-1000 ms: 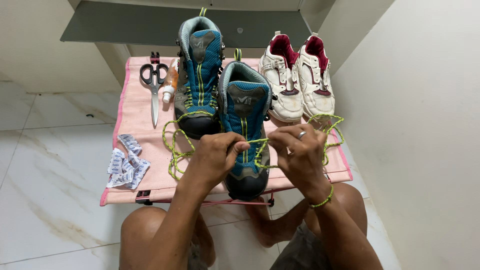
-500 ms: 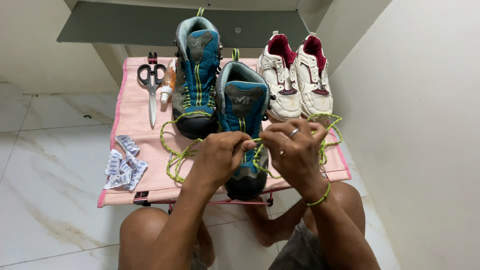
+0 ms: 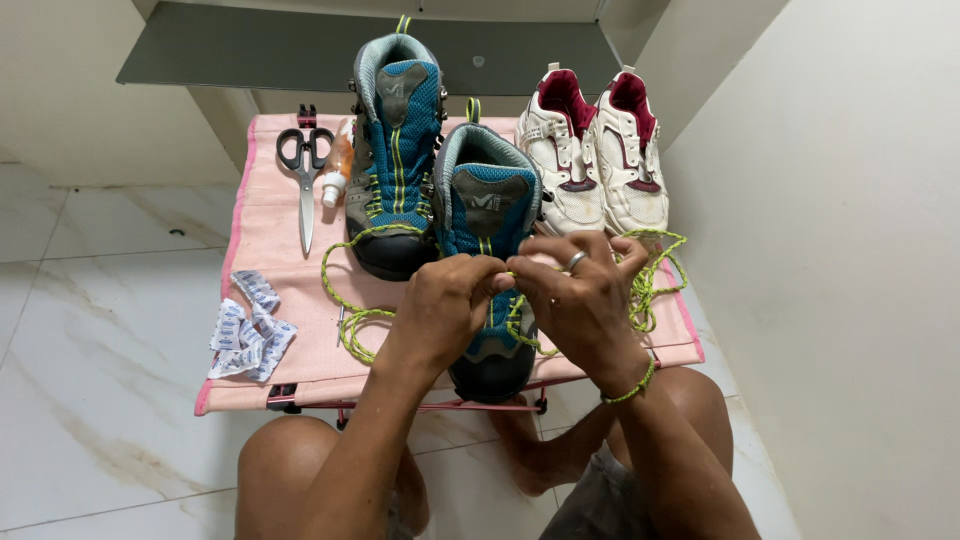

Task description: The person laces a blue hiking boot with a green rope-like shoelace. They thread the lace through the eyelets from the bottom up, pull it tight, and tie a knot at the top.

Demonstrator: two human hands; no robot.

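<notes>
Two blue and grey hiking boots stand on a small pink folding table (image 3: pixel 275 250). The nearer boot (image 3: pixel 487 200) is right in front of me; the farther boot (image 3: pixel 395 130) stands to its left. My left hand (image 3: pixel 445 305) and my right hand (image 3: pixel 575 295) meet over the nearer boot's lacing, each pinching its yellow-green lace (image 3: pixel 650 285). Loose loops of the lace trail right of my right hand, and another stretch of lace (image 3: pixel 345 300) curls on the table to the left. My right hand wears a ring and a green wristband.
White and maroon sneakers (image 3: pixel 600 160) stand at the table's back right. Scissors (image 3: pixel 305 175) and a small orange-tinted bottle (image 3: pixel 337 165) lie at the back left. Several small white packets (image 3: pixel 248 325) sit near the front left corner. A wall rises on the right; marble floor lies left.
Both hands have come closer together over the nearer boot, and the right hand has drawn the lace in from the right. The view has shifted slightly.
</notes>
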